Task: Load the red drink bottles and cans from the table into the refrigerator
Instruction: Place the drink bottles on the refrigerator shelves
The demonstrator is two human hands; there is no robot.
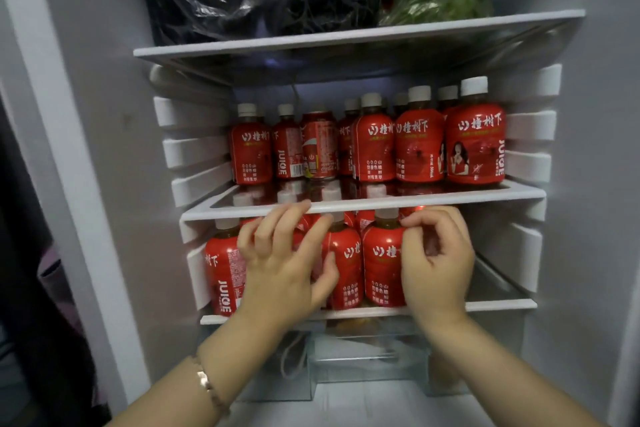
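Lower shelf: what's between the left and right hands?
Head view: a red bottle beside the left hand and a second bottle touching the right hand stand upright side by side, filling the gap.

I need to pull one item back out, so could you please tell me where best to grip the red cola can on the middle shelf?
Probably by its top rim, coming straight in from the front: the cola can stands upright between juice bottles close on both sides, so its flanks are crowded, while space shows above it.
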